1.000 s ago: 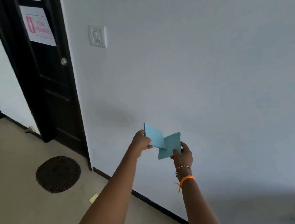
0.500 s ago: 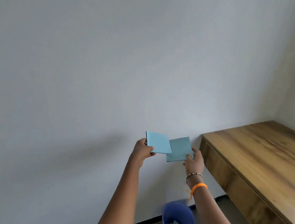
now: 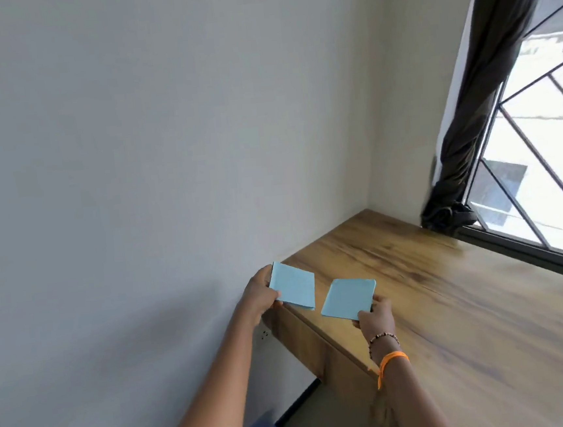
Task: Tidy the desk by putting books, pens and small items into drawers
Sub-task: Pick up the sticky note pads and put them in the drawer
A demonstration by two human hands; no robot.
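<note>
Left hand [image 3: 258,297] pinches square blue paper [image 3: 293,286]; right hand [image 3: 374,317] pinches second blue sheet [image 3: 347,297] over wood-grain desk [image 3: 451,300]

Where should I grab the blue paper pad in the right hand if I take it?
Pinch the free far edge of the right blue pad, coming from the window side. It is thin and flat, so a thumb on top and fingers beneath probably suit it. The right hand already holds its near corner, and the left hand with the other pad crowds its left side.

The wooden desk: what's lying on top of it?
The visible desk top shows bare wood. The two blue pads are held above its corner. Its near end lies out of frame.
</note>
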